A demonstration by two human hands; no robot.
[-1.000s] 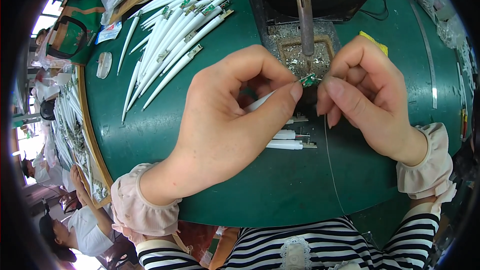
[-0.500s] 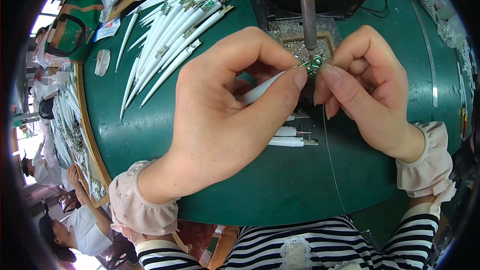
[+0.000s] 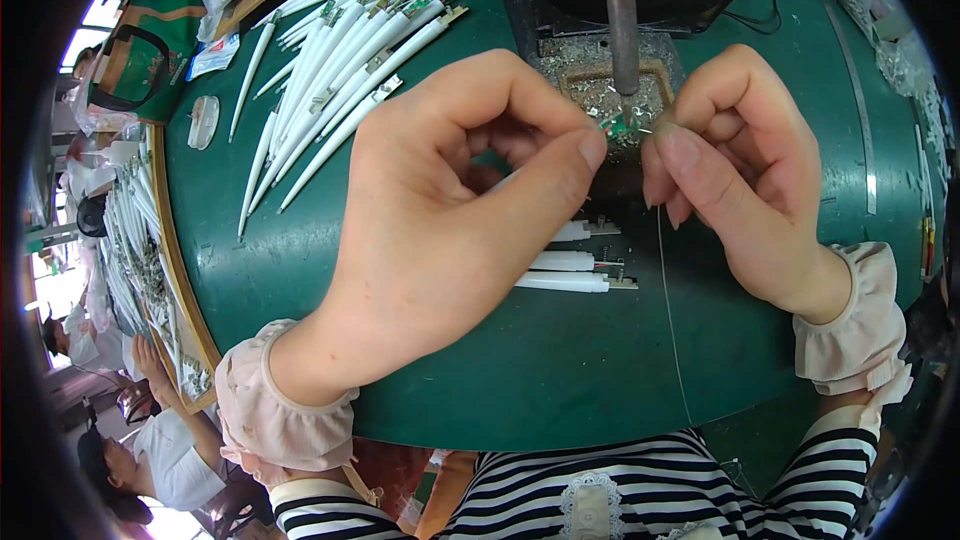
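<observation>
My left hand is closed in a pinch on a white pen-shaped stick. Only its small green circuit board end shows past the fingertips; its white body is hidden behind the hand. My right hand pinches a thin solder wire. A short end of the wire points at the board, and the rest trails down toward the table's near edge. Just above the board, a soldering iron points downward. Whether its tip touches the board I cannot tell.
White pen-shaped sticks with circuit board ends lie piled at left. Several more white sticks lie below my hands. Under the iron sits a solder-spattered tray. A wooden-edged tray and a co-worker are far left.
The white body between my left fingers has gone out of sight as the stick turned. My right hand has shifted slightly right, and a short wire end now shows at its fingertips.
</observation>
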